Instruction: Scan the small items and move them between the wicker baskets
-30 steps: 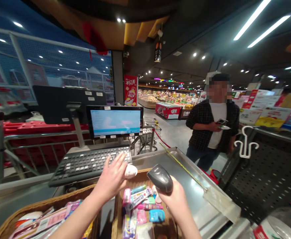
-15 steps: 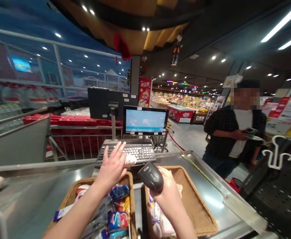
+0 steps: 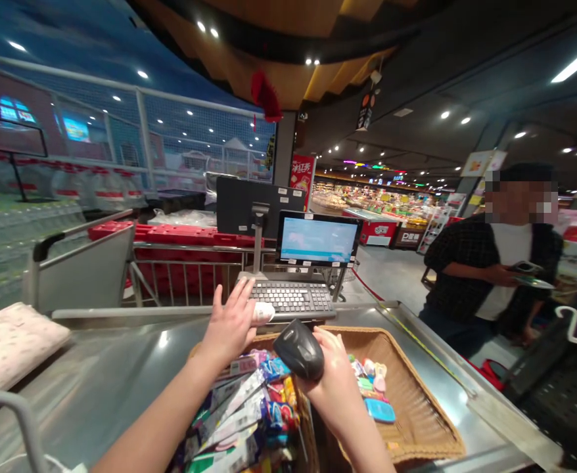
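Gripping the black scanner (image 3: 298,349) in the right hand (image 3: 332,371), fingers closed round its handle, head angled forward-left over the baskets. Left hand (image 3: 230,326) palm down, fingers splayed by the left end of the keyboard (image 3: 293,297); can't tell if touching keys. Small white item (image 3: 263,313) pinched at its thumb side. Readable: big "P" on a dark panel (image 3: 409,237); white Chinese characters on a red sign (image 3: 302,172). Screen (image 3: 321,240) text too small. Steel counter (image 3: 121,358); left basket (image 3: 309,433) piled with packets, right basket (image 3: 419,394) part-filled. Supermarket behind, person (image 3: 495,276) opposite.
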Action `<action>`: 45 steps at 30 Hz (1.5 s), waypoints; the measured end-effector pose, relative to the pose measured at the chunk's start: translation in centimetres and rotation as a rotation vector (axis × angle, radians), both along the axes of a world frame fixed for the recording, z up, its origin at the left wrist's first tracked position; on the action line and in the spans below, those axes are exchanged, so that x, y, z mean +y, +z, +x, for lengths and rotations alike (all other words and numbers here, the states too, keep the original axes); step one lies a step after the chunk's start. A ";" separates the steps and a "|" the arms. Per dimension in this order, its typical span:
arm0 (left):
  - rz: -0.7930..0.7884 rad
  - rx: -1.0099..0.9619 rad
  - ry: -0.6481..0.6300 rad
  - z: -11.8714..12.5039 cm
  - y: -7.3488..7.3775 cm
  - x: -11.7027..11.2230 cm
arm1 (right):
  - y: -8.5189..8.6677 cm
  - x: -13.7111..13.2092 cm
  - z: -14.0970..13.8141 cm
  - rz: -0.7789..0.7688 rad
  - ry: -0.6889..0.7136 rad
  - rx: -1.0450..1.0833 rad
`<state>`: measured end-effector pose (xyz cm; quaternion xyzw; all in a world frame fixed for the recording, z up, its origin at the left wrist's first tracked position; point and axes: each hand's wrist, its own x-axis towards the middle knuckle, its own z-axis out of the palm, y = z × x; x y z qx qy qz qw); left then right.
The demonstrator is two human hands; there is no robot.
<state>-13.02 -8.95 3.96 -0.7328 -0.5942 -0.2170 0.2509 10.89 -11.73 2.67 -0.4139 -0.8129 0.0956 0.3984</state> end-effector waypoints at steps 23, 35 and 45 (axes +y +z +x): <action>-0.077 0.092 -0.014 -3.1 -2.7 0.0 | -0.2 -1.6 -2.6 -0.192 0.052 0.055; -0.359 0.061 -0.107 -4.1 -5.6 0.0 | -1.2 -0.5 -1.5 -0.205 0.004 -0.001; -0.717 0.057 -0.191 -2.6 -7.9 -1.0 | -2.1 -0.3 0.7 -0.242 -0.084 0.025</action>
